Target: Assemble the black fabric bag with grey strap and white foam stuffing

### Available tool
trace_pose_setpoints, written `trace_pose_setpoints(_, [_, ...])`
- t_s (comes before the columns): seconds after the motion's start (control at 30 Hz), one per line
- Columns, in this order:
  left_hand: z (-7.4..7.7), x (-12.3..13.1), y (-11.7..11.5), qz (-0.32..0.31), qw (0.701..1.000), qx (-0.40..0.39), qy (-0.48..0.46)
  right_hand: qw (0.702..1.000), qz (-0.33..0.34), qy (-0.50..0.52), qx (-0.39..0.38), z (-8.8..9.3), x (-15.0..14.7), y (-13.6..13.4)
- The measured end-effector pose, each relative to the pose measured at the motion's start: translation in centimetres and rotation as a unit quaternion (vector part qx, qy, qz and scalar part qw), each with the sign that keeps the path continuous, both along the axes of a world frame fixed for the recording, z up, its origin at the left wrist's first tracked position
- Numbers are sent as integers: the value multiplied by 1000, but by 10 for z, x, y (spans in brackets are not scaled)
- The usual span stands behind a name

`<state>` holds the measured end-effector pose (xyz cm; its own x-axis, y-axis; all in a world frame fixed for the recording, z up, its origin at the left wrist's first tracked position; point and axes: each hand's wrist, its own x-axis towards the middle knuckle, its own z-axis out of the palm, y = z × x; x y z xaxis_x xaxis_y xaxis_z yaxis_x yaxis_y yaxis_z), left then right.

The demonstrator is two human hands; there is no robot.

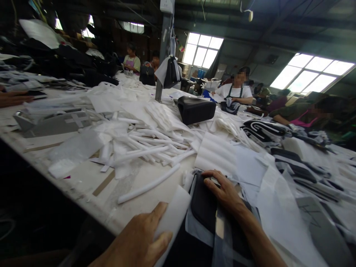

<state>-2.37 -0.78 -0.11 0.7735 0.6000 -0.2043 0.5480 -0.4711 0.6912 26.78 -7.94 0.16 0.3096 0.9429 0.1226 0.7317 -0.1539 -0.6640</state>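
Note:
In the head view my left hand (144, 237) is closed on a flat white foam sheet (176, 205), its thumb and forefinger at the sheet's left side. The sheet stands beside a black bag (204, 202) at the table's near edge. My right hand (225, 191) grips the bag's far top edge with bent fingers. Some of its fingertips are hidden behind that edge. Clear plastic film (222, 237) and a pale strip lie along the bag's right side, partly under my right forearm. A single white foam rod (150, 185) rests to the left of the bag.
White foam rods (155, 144) and foam sheets (217, 154) pile up ahead. A finished black bag (196, 109) stands beyond them, near a post (162, 52). Black bag pieces (292, 163) lie at right. A co-worker's hand (13, 99) shows at far left; other people work across the table.

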Motion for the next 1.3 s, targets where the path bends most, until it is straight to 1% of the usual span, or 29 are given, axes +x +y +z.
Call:
trace_pose_setpoints(0.1, [-5,3,2,-9,1000,27,-5,1000,1,2,5,-2,0,0])
trace_pose_setpoints(0.2, [-10,-11,4,13,999,33,8,1000,6,4,6,-2,0,0])
trace_pose_setpoints(0.3, [-6,-33,3,21,1000,1,4,1000,8,1,7,-1,1,0])
trace_pose_setpoints(0.43, [2,-52,-1,-2,999,-41,-11,1000,11,-3,10,-1,2,0])
trace_pose_setpoints(0.53, [-1,-57,0,9,999,-38,3,1000,5,-2,13,-2,2,0])
trace_pose_setpoints(0.67, [-9,-60,3,12,997,-52,54,1000,12,-7,13,-2,2,0])
trace_pose_setpoints(0.73, [-11,-59,4,19,997,-47,64,1000,12,-9,13,-2,2,0])
trace_pose_setpoints(0.83, [-10,-55,1,18,998,-41,35,1000,9,-6,13,-3,2,0])
trace_pose_setpoints(0.9, [-6,-51,-1,4,998,-53,15,1000,9,-6,14,-3,2,0])
trace_pose_setpoints(0.97, [2,-46,-4,-22,997,-77,3,1000,11,-8,16,-4,3,1])
trace_pose_setpoints(1.03, [11,-37,-5,-47,993,-104,-13,1000,14,-10,18,-4,3,1])
trace_pose_setpoints(1.13, [21,-18,-1,-64,989,-126,-46,1000,15,-10,19,-4,3,2])
trace_pose_setpoints(1.3, [26,11,8,-126,980,-141,-68,1000,10,-17,22,-5,2,2])
